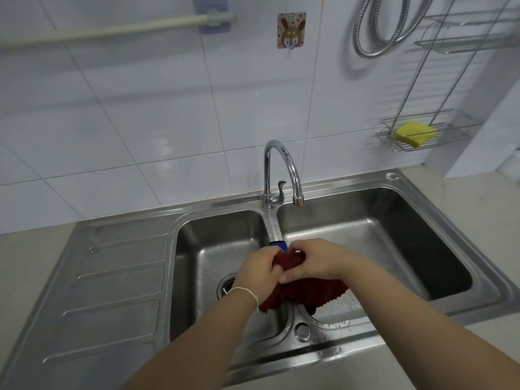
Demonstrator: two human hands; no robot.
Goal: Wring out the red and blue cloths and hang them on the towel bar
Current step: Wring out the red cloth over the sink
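Both of my hands grip a dark red cloth (309, 291) over the divider of the double steel sink (422, 198). My left hand (259, 271) holds its left end, my right hand (315, 263) closes on the bunched top, and the rest hangs below them. A small piece of the blue cloth (278, 244) shows just behind my hands on the divider; most of it is hidden. The pale towel bar (112, 28) runs along the tiled wall at the upper left with nothing on it.
A chrome tap (281, 170) arches over the right basin. The left basin has a drain (228, 285) and a ribbed draining board (112, 291) beside it. A wire rack holds a yellow sponge (416, 133) at right. A shower hose (388, 26) and a sticker hook (291, 30) hang on the wall.
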